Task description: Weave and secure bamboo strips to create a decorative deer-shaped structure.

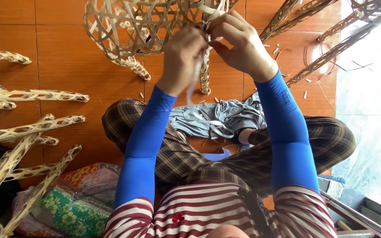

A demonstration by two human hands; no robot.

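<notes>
While both hands pinch a pale strip point(194, 83) hanging downward (long axis vertical), left hand point(182, 55) and right hand point(239, 42) meet, fingers closed, at the woven basket point(133, 26) rim.

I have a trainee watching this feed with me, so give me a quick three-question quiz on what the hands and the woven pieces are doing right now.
1. True or false: both hands, the left hand and the right hand, are raised to the open-weave bamboo frame.
2. What hangs down from between the hands? A) a red cord B) a pale thin strip C) a metal chain
3. Fill in: the grey cloth lies on the orange tiled floor between the person's crossed ____.

Key
1. True; both meet at the frame's edge.
2. B
3. legs, in plaid trousers.
</notes>
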